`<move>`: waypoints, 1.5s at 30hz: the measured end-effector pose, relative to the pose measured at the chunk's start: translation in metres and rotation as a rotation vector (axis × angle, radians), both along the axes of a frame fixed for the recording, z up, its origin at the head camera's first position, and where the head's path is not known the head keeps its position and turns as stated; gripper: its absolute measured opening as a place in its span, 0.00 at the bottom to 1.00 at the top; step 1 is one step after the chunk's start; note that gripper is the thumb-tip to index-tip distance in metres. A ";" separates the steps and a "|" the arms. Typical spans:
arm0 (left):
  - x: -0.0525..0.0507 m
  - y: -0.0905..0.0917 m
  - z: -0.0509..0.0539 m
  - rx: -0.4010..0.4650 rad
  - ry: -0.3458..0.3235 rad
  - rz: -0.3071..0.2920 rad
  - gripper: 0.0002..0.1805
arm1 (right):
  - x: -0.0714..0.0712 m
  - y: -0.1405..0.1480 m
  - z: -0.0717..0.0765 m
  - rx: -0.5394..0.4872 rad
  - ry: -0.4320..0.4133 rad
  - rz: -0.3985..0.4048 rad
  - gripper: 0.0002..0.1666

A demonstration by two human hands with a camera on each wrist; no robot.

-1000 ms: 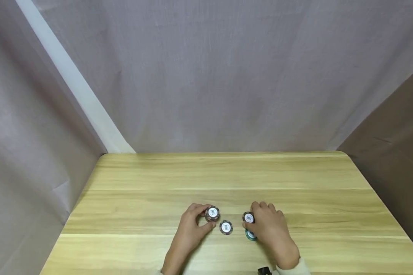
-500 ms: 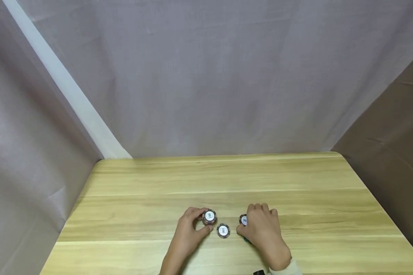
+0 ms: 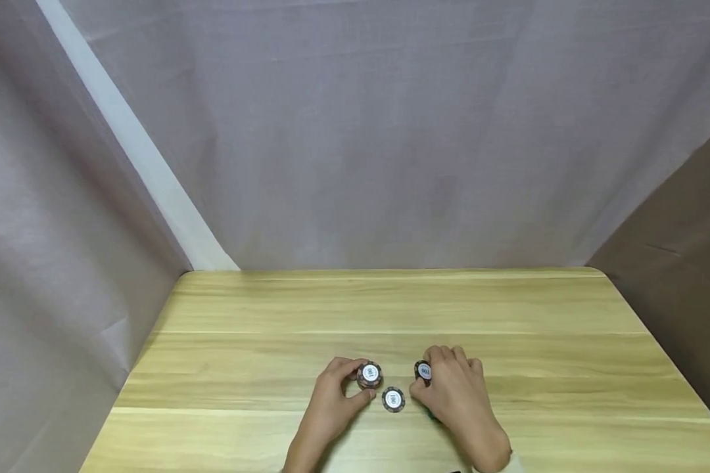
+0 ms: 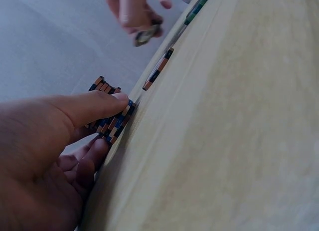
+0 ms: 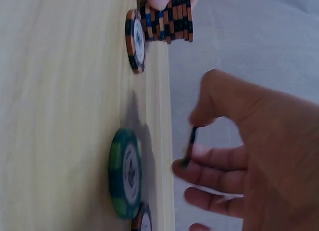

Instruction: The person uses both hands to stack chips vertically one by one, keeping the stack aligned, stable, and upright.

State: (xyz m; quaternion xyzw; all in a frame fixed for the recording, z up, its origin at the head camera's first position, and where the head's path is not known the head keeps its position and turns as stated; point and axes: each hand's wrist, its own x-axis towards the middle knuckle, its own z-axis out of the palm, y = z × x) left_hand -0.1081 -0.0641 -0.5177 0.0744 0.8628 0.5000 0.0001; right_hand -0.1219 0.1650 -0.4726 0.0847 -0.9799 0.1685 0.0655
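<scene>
My left hand [image 3: 331, 404] holds an uneven stack of black and brown poker chips [image 3: 369, 374] between thumb and fingers; the top one reads 100. In the left wrist view the stack [image 4: 112, 114] stands on the tabletop. One poker chip [image 3: 393, 399] lies flat just right of it. My right hand [image 3: 458, 394] pinches a single dark poker chip [image 5: 190, 146], raised above the table. A green poker chip [image 5: 124, 173] lies beneath that hand, mostly hidden in the head view. Beside it, part of another dark chip [image 5: 144, 220] shows at the bottom of the right wrist view.
The light wooden table [image 3: 272, 309] spreads out beyond and to both sides of the hands. Grey cloth [image 3: 361, 144] hangs behind its far edge, with more cloth at left and a brown panel [image 3: 680, 249] at right. A pale strip [image 3: 136, 144] runs down the cloth.
My right hand has shifted slightly left and away with its chip, and now covers most of the green chip. My left hand keeps its hold on the stack. The head view shifts a little.
</scene>
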 end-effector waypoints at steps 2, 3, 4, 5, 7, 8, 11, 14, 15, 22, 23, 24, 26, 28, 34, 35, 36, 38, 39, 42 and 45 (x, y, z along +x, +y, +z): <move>0.000 0.001 -0.001 -0.007 -0.001 -0.004 0.26 | 0.001 -0.003 0.000 -0.036 0.061 0.020 0.19; 0.000 0.001 -0.002 -0.013 0.003 -0.004 0.26 | 0.001 -0.006 -0.001 -0.050 0.096 0.032 0.19; 0.001 0.002 -0.003 -0.020 0.005 -0.002 0.26 | 0.002 -0.009 -0.001 -0.064 0.127 0.046 0.20; 0.001 0.002 -0.003 -0.027 0.008 -0.001 0.26 | 0.003 -0.012 -0.001 -0.076 0.157 0.061 0.20; 0.001 0.002 -0.004 -0.035 0.009 0.003 0.26 | 0.003 -0.020 -0.002 -0.097 0.203 0.090 0.21; 0.001 0.002 -0.004 -0.034 0.010 0.004 0.25 | 0.003 -0.024 -0.003 -0.106 0.214 0.101 0.22; -0.001 0.003 -0.004 -0.027 0.005 0.002 0.25 | 0.003 -0.035 -0.004 -0.134 0.220 0.130 0.23; -0.002 0.003 -0.004 -0.026 0.008 -0.005 0.25 | 0.004 -0.043 -0.006 -0.153 0.210 0.151 0.24; -0.003 0.003 -0.004 -0.028 0.010 -0.007 0.25 | 0.005 -0.046 -0.007 -0.158 0.210 0.158 0.24; -0.002 0.003 -0.005 -0.040 0.021 -0.015 0.25 | 0.011 -0.055 -0.014 -0.145 0.188 0.194 0.24; -0.002 0.003 -0.005 -0.038 0.019 -0.015 0.25 | 0.011 -0.055 -0.015 -0.142 0.175 0.197 0.24; -0.002 0.003 -0.005 -0.037 0.020 -0.016 0.25 | 0.012 -0.056 -0.015 -0.138 0.163 0.200 0.24; -0.002 0.003 -0.004 -0.037 0.017 -0.016 0.25 | 0.013 -0.056 -0.015 -0.129 0.146 0.201 0.24; -0.002 0.002 -0.004 -0.042 0.020 -0.018 0.25 | 0.013 -0.057 -0.014 -0.125 0.139 0.200 0.24; -0.004 0.002 -0.004 -0.057 0.022 -0.012 0.25 | 0.011 -0.055 -0.013 -0.116 0.154 0.211 0.23; -0.004 0.002 -0.004 -0.058 0.019 -0.010 0.25 | 0.011 -0.054 -0.014 -0.112 0.155 0.213 0.23; -0.004 0.002 -0.004 -0.059 0.018 -0.011 0.24 | 0.012 -0.054 -0.014 -0.108 0.158 0.214 0.23; -0.003 0.002 -0.005 -0.059 0.021 -0.012 0.25 | 0.012 -0.053 -0.014 -0.099 0.164 0.217 0.22; -0.003 0.002 -0.005 -0.058 0.023 -0.012 0.25 | 0.012 -0.052 -0.014 -0.095 0.166 0.219 0.22; -0.002 0.002 -0.004 -0.063 0.036 -0.012 0.25 | 0.012 -0.052 -0.012 -0.085 0.162 0.222 0.21; -0.001 0.002 -0.004 -0.066 0.047 -0.010 0.25 | 0.012 -0.052 -0.011 -0.076 0.156 0.221 0.22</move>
